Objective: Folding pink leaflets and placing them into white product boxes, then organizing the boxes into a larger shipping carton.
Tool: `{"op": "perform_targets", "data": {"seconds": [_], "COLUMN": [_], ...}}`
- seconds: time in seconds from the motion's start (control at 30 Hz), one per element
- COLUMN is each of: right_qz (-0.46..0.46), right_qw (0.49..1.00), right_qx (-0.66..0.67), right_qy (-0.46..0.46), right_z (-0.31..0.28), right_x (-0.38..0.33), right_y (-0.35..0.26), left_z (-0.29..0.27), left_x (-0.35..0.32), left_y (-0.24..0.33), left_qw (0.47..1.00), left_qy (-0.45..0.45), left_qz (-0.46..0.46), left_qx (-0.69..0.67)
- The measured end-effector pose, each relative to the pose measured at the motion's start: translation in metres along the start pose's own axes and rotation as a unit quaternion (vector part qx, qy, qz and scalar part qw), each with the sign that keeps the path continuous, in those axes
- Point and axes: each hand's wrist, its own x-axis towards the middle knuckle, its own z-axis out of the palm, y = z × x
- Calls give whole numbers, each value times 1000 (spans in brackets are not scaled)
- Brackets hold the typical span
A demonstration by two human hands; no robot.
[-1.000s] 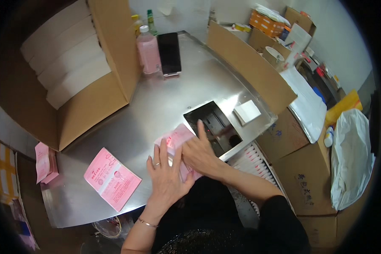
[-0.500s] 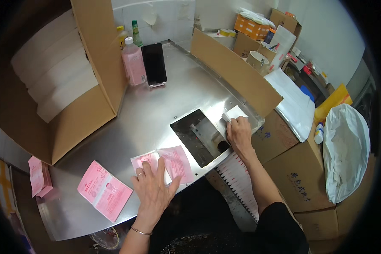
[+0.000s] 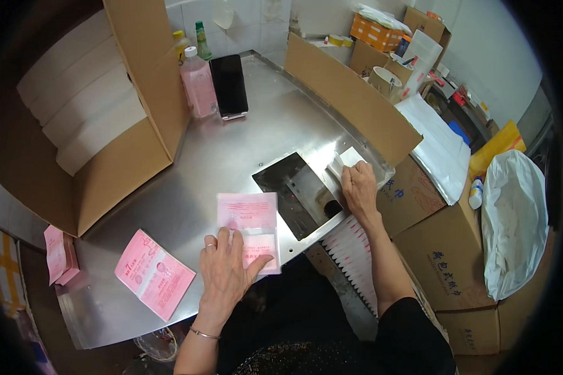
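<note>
A pink printed packet with a pale band lies near the tabletop's front edge. My left hand rests on its lower part, fingers stretched and thumb apart. Left of it lies another pink packet, flat on the metal. My right hand is closed, its fingers curled over a small white folded sheet right of the rectangular opening. The curled fingers cover part of the sheet.
A large cardboard box of white stacks stands at left. A phone leans beside a pink bottle. Pink packets sit at the left edge. Cardboard boxes and a white plastic bag are at right.
The pink packet under my left hand has turned upright and now lies squarer to the front edge. My right hand stays at the white sheet, shifted only slightly.
</note>
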Motion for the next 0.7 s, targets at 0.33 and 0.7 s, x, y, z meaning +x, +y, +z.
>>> {"op": "perform_targets", "data": {"seconds": [0.33,0.7], "right_qz": [-35,-71], "right_qw": [999,991], "right_qx": [-5,-88], "right_qy": [-12,-75], "right_z": [-7,-11], "right_x": [-4,-1], "right_y": [-5,-10], "left_z": [5,4], "left_x": [-3,-5], "left_y": [-1,0], "left_qw": [1000,1000], "left_qy": [19,13], "left_qz": [-5,-17], "left_qx": [-14,-19]}}
